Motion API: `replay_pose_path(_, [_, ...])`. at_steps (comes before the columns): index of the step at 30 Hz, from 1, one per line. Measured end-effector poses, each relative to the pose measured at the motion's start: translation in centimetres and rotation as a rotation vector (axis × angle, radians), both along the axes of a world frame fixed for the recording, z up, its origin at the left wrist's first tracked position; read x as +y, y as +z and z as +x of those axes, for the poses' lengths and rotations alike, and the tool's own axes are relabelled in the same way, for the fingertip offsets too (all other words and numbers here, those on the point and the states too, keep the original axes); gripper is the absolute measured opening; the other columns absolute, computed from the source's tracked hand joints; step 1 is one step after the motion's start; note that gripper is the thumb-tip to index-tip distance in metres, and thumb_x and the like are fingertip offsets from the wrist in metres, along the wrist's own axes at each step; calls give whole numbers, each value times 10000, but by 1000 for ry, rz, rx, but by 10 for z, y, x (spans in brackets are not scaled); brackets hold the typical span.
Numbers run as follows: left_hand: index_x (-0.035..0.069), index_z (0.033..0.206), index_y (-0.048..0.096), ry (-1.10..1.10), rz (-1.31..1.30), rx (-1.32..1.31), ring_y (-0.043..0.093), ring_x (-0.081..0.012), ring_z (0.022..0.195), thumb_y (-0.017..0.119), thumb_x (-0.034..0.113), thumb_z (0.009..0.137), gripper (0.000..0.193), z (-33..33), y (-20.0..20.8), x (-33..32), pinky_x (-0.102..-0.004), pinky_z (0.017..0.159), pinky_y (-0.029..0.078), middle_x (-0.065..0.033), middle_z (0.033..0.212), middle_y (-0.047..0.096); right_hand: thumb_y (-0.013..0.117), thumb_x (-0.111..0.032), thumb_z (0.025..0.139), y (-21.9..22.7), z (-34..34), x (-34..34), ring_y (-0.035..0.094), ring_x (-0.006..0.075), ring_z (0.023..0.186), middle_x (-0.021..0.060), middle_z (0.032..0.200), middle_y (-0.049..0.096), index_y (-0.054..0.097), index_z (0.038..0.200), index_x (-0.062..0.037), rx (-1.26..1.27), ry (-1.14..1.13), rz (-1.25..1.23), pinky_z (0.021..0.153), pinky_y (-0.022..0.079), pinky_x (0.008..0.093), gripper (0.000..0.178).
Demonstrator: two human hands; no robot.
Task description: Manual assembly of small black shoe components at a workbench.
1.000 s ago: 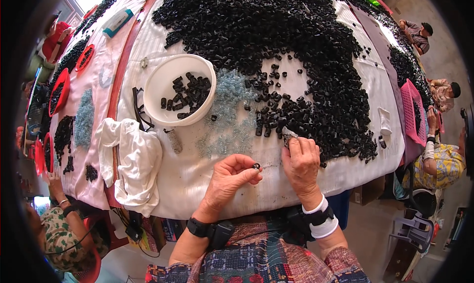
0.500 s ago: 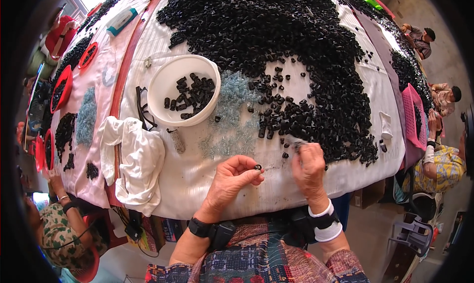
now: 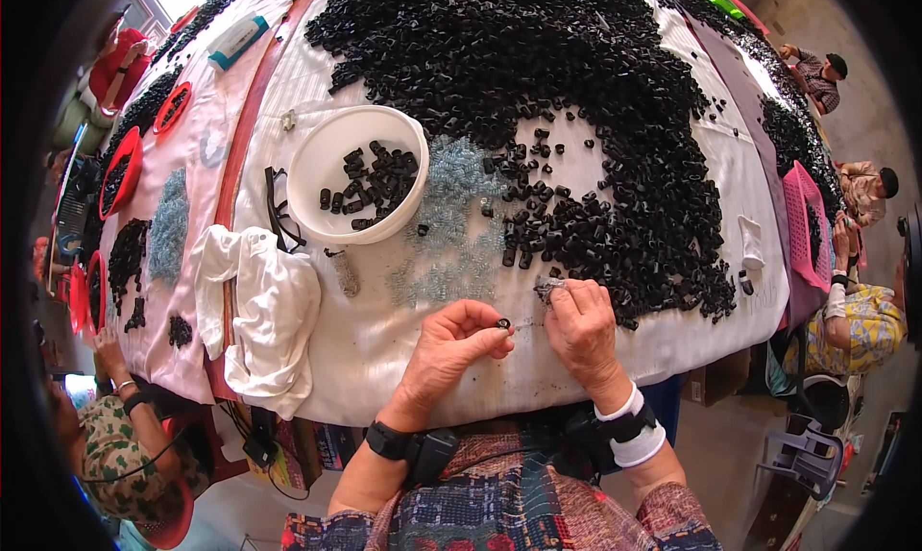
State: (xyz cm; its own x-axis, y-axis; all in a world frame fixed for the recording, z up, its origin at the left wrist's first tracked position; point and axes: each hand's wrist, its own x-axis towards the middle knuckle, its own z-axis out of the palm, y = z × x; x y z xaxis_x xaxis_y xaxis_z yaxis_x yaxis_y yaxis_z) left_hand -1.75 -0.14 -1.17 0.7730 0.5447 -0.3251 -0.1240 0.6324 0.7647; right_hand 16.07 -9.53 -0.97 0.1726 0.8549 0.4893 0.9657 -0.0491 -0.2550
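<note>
My left hand (image 3: 449, 347) pinches a small black plastic cap (image 3: 503, 324) between thumb and fingertips, its round opening showing. Just right of it, my right hand (image 3: 584, 332) is closed, with a greyish thing (image 3: 546, 289) at its fingertips, too small and blurred to name. Beyond both hands spreads a big heap of black plastic caps (image 3: 519, 51), some scattered toward me. Small clear bluish pieces (image 3: 456, 181) lie left of these. A white bowl (image 3: 305, 200) farther left holds several black parts.
A white cloth garment (image 3: 264, 320) lies left on the table beside black-framed glasses (image 3: 279, 205) and a small brush-like object (image 3: 344, 274). A pink basket (image 3: 805, 229) stands at right. Co-workers sit at both sides, one in a camouflage sleeve (image 3: 120, 445).
My right hand has moved left, closer to my left hand, with the greyish thing at its fingertips. My left hand has stayed almost still, keeping the black cap.
</note>
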Motion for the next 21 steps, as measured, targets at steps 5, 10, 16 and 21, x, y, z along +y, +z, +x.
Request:
replay_pose_path(5, [1, 979, 594, -5, -33, 3, 664, -152, 782, 653, 48, 860, 141, 4, 4, -1, -260, 703, 546, -90, 882, 673, 624, 91, 703, 7, -10, -8, 613, 204, 802, 96, 920, 614, 603, 957, -6, 728, -2, 75, 676, 493, 322, 273])
replay_pose_path(10, [-11, 988, 600, -48, -50, -58, 661, -148, 772, 657, 55, 859, 155, 11, 17, -4, -257, 694, 541, -94, 882, 678, 586, 98, 817, 30, -21, -8, 628, 144, 919, 77, 1011, 632, 563, 1117, 20, 1382, 83, 163, 834, 494, 270, 311])
replay_pose_path(16, [-27, 997, 611, -58, -61, -67, 655, -141, 763, 657, 53, 860, 165, 12, 21, -9, -255, 689, 535, -94, 881, 678, 581, 98, 838, 34, -25, -9, 629, 145, 922, 85, 1032, 642, 565, 1128, 23, 1462, 153, 233, 821, 501, 267, 300])
replay_pose_path(21, [-29, 999, 615, -55, -33, -67, 652, -134, 762, 660, 56, 860, 168, 13, 22, -12, -252, 690, 532, -91, 879, 679, 601, 83, 833, 32, -30, -11, 630, 110, 888, 77, 983, 675, 601, 1094, 10, 1377, 115, 224, 760, 512, 238, 271])
